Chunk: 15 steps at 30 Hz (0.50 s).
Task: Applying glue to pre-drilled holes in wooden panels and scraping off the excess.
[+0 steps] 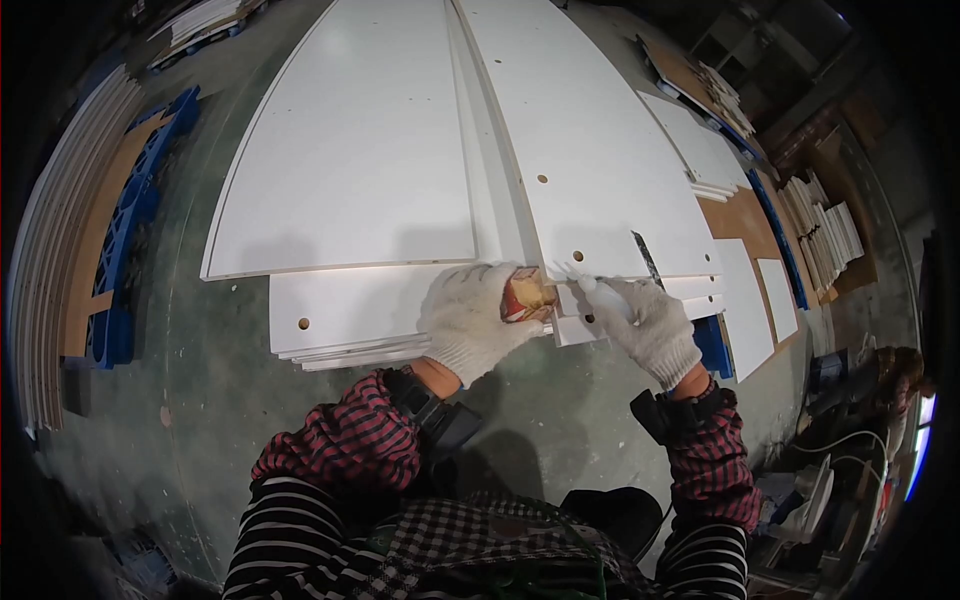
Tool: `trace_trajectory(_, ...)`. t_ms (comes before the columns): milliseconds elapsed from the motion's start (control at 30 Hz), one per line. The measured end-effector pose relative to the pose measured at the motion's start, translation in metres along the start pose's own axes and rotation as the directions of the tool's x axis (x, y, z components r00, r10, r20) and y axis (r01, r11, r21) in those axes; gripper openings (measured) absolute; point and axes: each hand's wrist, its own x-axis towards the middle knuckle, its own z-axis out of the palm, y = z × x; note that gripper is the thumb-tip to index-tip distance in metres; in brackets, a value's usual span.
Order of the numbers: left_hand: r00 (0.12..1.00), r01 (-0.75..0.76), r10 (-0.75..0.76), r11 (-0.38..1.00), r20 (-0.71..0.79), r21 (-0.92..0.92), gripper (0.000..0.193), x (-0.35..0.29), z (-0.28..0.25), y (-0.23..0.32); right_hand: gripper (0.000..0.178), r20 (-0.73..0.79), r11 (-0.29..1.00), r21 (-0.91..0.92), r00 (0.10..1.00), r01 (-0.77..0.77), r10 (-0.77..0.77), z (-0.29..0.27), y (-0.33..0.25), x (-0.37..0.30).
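White boards lie stacked before me, with a left board [350, 160] and a right board [590, 130] on top. A narrow gap runs between them, with a board edge along it. My left hand [465, 315], in a white knit glove, is closed around a worn red and tan block-like piece [527, 295] at the near end of this gap. Its exact kind is unclear. My right hand [650, 325], gloved likewise, grips a white squeeze bottle [608, 300] with a thin nozzle. The nozzle points toward the right board's near corner, beside a round hole [578, 257].
At the left, long panels [60, 230] are stacked by a blue pallet [125, 260]. More white boards [745, 310] and a pile of narrow pieces [825, 235] are on the right. A dark strip [646, 255] lies on the right board. Green floor [180, 420] surrounds the stack.
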Motion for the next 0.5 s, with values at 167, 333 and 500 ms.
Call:
trace_trajectory(167,1.000,-0.011,0.011,1.000,-0.029,0.008,0.055,-0.001,0.003,0.000,0.033,-0.074,0.992,-0.061,0.990,0.114,-0.118,0.000,-0.003,-0.005)
trace_trajectory(333,1.000,-0.005,0.006,1.000,-0.022,0.031,0.055,0.000,0.003,-0.002,0.034,-0.046,0.990,-0.097,0.993,0.106,-0.111,-0.003,-0.006,-0.006)
trace_trajectory(500,1.000,0.007,-0.007,1.000,-0.006,0.024,0.056,0.000,0.002,-0.001,0.031,0.075,0.984,-0.167,0.996,0.061,-0.049,-0.008,-0.014,-0.002)
